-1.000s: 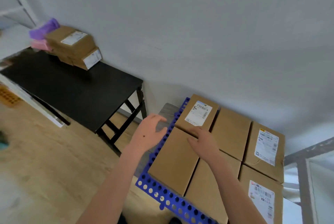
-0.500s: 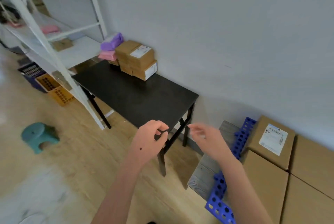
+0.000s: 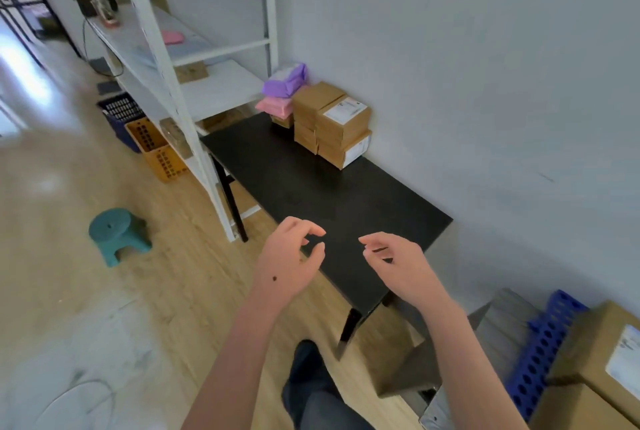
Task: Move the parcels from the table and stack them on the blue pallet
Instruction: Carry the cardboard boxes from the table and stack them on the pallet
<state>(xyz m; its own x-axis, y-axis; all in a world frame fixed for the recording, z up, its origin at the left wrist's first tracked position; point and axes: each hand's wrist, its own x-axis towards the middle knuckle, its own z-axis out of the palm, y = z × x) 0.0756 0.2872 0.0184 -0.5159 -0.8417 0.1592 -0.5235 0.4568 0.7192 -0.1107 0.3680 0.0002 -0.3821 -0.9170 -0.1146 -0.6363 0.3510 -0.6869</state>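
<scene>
- Left hand [image 3: 291,263] hovers above the near edge of the table [image 3: 349,207], fingers loosely curled with thumb and forefinger apart, holding nothing
- Right hand [image 3: 398,261] hovers beside it over the table's near corner, fingers likewise slack and half bent, also holding nothing
- The two hands are near each other but do not touch, and both bare forearms reach in from the bottom of the view
- Parcels [image 3: 334,124], brown cardboard, sit stacked at the far end of the black table by the wall, well apart from both hands; the top one and a lower one carry white labels
- A purple bag [image 3: 285,79] lies over a pink bag [image 3: 275,107] just beside that stack, on the shelf side
- Pallet [image 3: 543,343], blue and full of holes, lies on the floor at lower right by the wall, with labelled boxes [image 3: 588,357] resting on it
- A grey board [image 3: 502,322] lies between table and pallet
- A white shelf [image 3: 162,58] stands left of the table, with an orange crate [image 3: 157,149] and a dark basket [image 3: 119,114] beneath it
- A teal stool [image 3: 116,232] stands on the wooden floor at left
</scene>
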